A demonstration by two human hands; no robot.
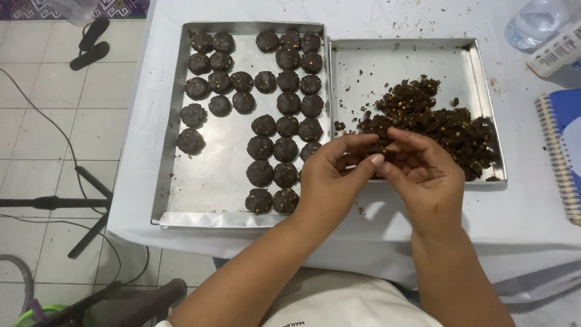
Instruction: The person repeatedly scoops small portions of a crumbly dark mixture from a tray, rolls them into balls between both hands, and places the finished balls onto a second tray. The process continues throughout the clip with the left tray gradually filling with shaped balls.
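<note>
Head view looks down on two metal trays set side by side and touching on a white-clothed table. Taking the right tray as landmark: the left tray lies against its left edge and carries about thirty-two round dark dough discs, ranged in loose columns, with the near-left part of that tray bare. One heap of loose dark crumbly dough, speckled with pale bits, fills the near-right part of the right tray. Two hands work over the near edge of the right tray. The left hand is half curled, its fingers bent toward the other hand, thumb and fingertips pinching a small dark lump of dough. The right hand is likewise half closed, fingertips meeting the same lump from the other side. One spiral notebook lies to the right of the right tray, and one clear bottle beyond its far-right corner.
</note>
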